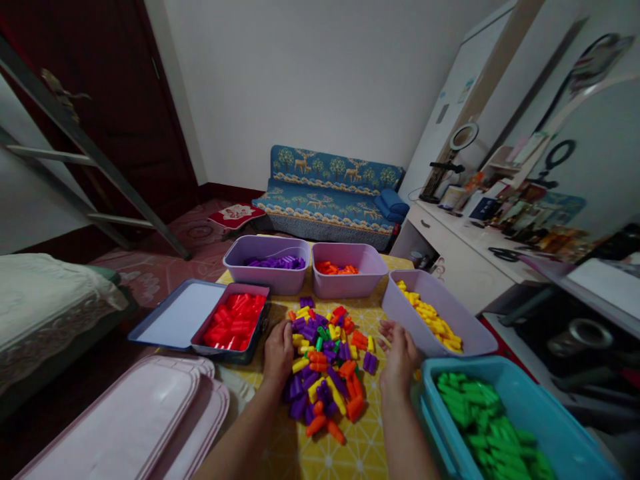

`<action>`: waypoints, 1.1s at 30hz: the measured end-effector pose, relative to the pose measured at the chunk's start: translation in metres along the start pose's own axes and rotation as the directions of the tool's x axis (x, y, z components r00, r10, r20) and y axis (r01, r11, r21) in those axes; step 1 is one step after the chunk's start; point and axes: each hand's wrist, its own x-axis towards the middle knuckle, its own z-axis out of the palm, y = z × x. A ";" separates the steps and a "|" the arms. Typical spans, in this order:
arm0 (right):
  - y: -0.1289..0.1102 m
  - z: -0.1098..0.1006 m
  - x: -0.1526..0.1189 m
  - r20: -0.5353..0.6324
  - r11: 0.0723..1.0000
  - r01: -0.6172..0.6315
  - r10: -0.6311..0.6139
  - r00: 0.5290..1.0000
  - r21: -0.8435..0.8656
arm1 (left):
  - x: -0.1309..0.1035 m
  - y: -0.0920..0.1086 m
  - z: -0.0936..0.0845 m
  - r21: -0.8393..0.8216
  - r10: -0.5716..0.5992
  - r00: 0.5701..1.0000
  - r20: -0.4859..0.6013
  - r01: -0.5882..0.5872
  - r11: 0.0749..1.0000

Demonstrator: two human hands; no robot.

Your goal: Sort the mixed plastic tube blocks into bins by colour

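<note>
A mixed heap of small plastic pieces (320,360) in purple, yellow, orange and green lies in the middle of the table. My left hand (279,350) rests along the heap's left edge, its thumb side against the pieces and no piece visibly held. To the right of the heap, my right hand (399,350) is open, palm turned inward and fingers loosely curved. A purple piece (370,363) lies close to it, apart from the fingers. The yellow patterned tablecloth (345,460) shows under the heap.
Lilac bins hold purple (280,262), orange (337,268) and yellow pieces (433,317). A teal bin (545,393) of green pieces is right; a dark box (235,319) of red pieces is left. Pale pink lids (120,420) lie front left. A sofa (325,193) stands behind.
</note>
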 end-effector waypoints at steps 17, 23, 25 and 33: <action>0.035 0.003 0.015 0.444 0.357 0.426 -0.034 0.895 -0.832 | 0.000 0.003 -0.001 -0.020 0.013 1.000 -0.024 -0.014 1.000; 0.032 0.009 0.014 0.292 0.873 0.186 -0.053 0.955 -0.450 | 0.000 0.004 0.000 -0.030 0.001 1.000 -0.016 -0.001 1.000; 0.027 0.015 0.010 0.269 0.973 0.073 -0.012 0.963 -0.221 | 0.000 0.003 0.000 -0.033 0.002 1.000 -0.018 -0.003 0.999; 0.007 0.037 -0.002 0.322 0.949 -0.295 0.247 0.914 0.110 | -0.001 0.004 0.000 -0.043 -0.011 1.000 -0.013 0.010 0.999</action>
